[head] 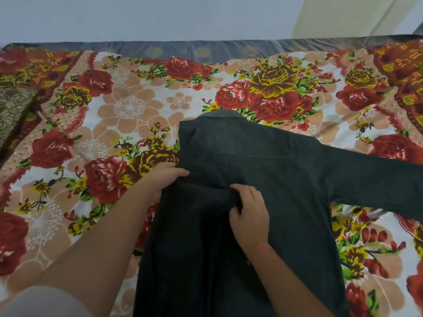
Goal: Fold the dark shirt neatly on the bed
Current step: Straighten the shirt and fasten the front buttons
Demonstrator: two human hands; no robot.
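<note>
Shirt (263, 179) lengthwise, collar away, sleeve out right; left hand (164, 177) grips edge, right hand (249, 213) pinches fold.

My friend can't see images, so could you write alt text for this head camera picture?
A person's two bare hands fold a dark shirt lying on a bed with a floral bedsheet. The left hand grips the shirt's folded left edge, the right hand pinches a bunched fold at its middle. One sleeve stretches out flat to the right.

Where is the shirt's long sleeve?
The sleeve stretches out flat to the right across the flowery bedsheet, past the right hand.
</note>
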